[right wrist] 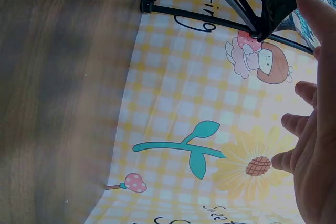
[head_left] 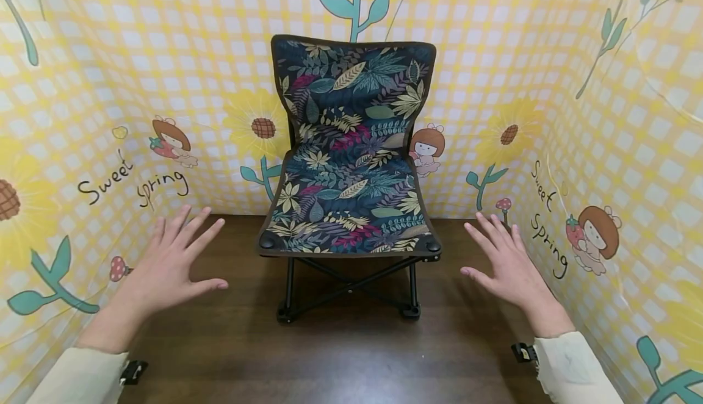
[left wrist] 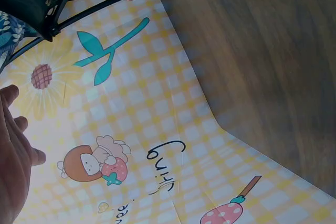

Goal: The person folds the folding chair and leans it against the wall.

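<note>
A small folding chair (head_left: 351,147) stands unfolded and upright in the middle of the head view, its dark fabric printed with colourful leaves. Crossed black legs (head_left: 351,286) hold up the seat. To the left of the chair, my left hand (head_left: 170,263) is spread in the air with its fingers apart, touching nothing. My right hand (head_left: 502,263) hovers on the other side, fingers likewise spread and holding nothing. Part of the chair's black frame (left wrist: 79,17) shows at the top of the left wrist view. The right wrist view shows more of that frame (right wrist: 205,17).
Brown wood-patterned floor (head_left: 351,355) lies under the chair. Yellow checked cloth (head_left: 219,56) with flowers and cartoon figures hangs behind and along both sides, close to each hand. A black clip-like piece (head_left: 133,372) sits at the left cuff, another (head_left: 523,352) at the right.
</note>
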A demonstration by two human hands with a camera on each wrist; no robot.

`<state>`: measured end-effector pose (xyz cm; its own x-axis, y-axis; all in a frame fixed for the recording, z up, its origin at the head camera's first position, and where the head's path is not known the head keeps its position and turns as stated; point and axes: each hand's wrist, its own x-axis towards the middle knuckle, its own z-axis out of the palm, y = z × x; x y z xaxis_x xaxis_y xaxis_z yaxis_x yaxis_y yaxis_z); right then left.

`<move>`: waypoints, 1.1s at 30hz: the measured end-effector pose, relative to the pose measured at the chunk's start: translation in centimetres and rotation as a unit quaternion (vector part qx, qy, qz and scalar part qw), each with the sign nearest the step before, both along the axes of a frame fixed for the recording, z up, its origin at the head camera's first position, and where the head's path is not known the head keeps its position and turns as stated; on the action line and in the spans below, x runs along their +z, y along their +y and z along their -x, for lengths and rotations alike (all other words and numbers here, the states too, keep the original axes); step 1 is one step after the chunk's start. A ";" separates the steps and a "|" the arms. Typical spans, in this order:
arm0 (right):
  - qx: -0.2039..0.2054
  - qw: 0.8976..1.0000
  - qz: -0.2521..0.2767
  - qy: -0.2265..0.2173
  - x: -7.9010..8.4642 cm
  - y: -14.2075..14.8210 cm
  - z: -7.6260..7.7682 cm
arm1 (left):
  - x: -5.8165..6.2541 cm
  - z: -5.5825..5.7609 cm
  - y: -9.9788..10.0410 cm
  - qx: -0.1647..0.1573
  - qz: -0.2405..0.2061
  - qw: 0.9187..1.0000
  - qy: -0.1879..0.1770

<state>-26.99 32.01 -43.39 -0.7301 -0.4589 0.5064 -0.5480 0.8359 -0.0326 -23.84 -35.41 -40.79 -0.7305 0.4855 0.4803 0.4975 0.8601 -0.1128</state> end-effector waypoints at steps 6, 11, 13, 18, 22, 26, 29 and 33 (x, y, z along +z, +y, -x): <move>0.015 1.000 0.001 0.013 0.3 -0.2 -0.1 | 0.2 -0.1 0.4 -0.013 -0.002 1.000 0.013; 0.027 0.999 -0.002 0.028 0.5 -0.4 -0.2 | 0.4 -0.3 0.9 -0.038 -0.016 0.999 0.019; 0.033 0.999 -0.001 0.035 0.7 -0.5 -0.3 | 0.6 -0.3 1.2 -0.048 -0.023 0.998 0.016; 0.051 0.997 0.005 0.050 1.3 -0.9 -0.6 | 0.8 -0.5 1.7 -0.060 -0.028 0.998 0.012; 0.066 0.996 0.011 0.059 1.6 -1.2 -0.8 | 1.0 -0.7 2.1 -0.063 -0.025 0.998 0.018; 0.083 0.994 0.018 0.069 2.0 -1.6 -0.9 | 1.3 -0.9 2.6 -0.075 -0.027 0.996 0.027; 0.094 0.993 0.020 0.072 2.2 -1.8 -1.0 | 1.4 -0.9 2.9 -0.091 -0.031 0.995 0.035; 0.104 0.991 0.021 0.075 2.4 -2.2 -1.1 | 1.5 -0.8 3.6 -0.124 -0.043 0.990 0.051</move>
<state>-25.86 29.82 -40.97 -0.5366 -0.5678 0.6242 -0.7103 0.7033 0.0290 -23.08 -31.85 -39.29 -0.5395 0.5977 0.5931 0.6839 0.7219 -0.1053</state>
